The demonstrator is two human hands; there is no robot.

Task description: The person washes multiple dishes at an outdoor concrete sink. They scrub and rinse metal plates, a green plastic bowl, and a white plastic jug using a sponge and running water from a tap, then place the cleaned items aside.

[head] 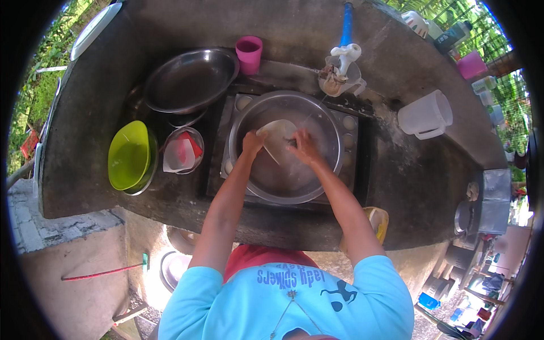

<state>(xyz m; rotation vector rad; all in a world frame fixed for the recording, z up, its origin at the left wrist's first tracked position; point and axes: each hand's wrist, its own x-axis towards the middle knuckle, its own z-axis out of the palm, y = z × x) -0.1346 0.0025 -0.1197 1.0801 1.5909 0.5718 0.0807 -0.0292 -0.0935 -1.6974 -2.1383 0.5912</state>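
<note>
A large round metal basin holds cloudy water on a tray with round openings. Over the basin, my left hand grips the left edge of a pale, thin, curved piece, perhaps plastic; its exact kind is unclear. My right hand is at the piece's right side, fingers bent around something small and dark, perhaps a scrubber. A white faucet on a blue pipe stands behind the basin, and a thin stream seems to fall from it. A clear pitcher with a brownish item hangs at the faucet.
Left of the basin are a green plastic basin, a bowl with red and white pieces and an oval metal basin. A pink cup stands behind. At the right lies a translucent pitcher near the concrete wall.
</note>
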